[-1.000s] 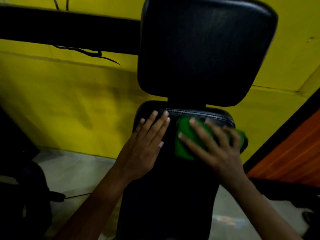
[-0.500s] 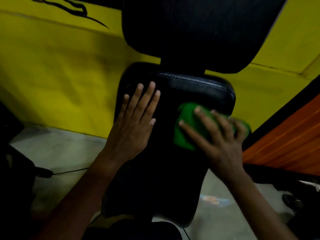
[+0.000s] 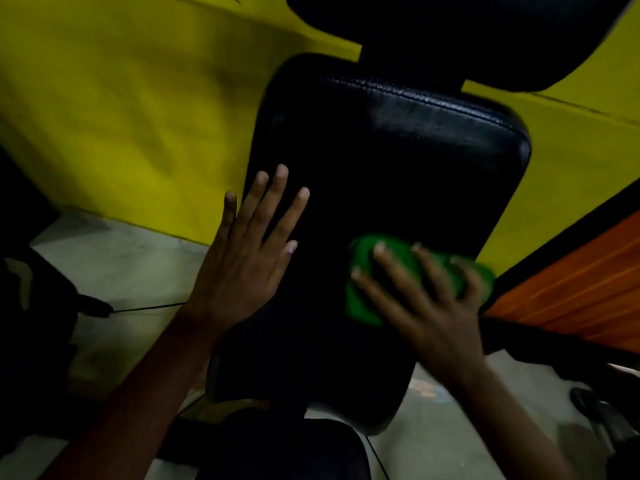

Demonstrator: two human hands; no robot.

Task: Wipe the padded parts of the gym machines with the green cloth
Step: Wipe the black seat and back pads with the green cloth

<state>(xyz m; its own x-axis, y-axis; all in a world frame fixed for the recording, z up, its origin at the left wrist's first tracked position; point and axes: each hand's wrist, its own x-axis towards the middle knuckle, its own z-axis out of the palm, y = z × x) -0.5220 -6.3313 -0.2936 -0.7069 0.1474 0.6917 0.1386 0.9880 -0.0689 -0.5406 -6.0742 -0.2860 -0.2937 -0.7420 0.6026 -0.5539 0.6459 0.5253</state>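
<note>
Wiping is under way in the head view: the green cloth is pressed onto the back pad near its right edge by the spread right hand. The left hand is laid flat, fingers spread, at the left edge. Unwiped pad is left below; open floor flanks both sides.
</note>
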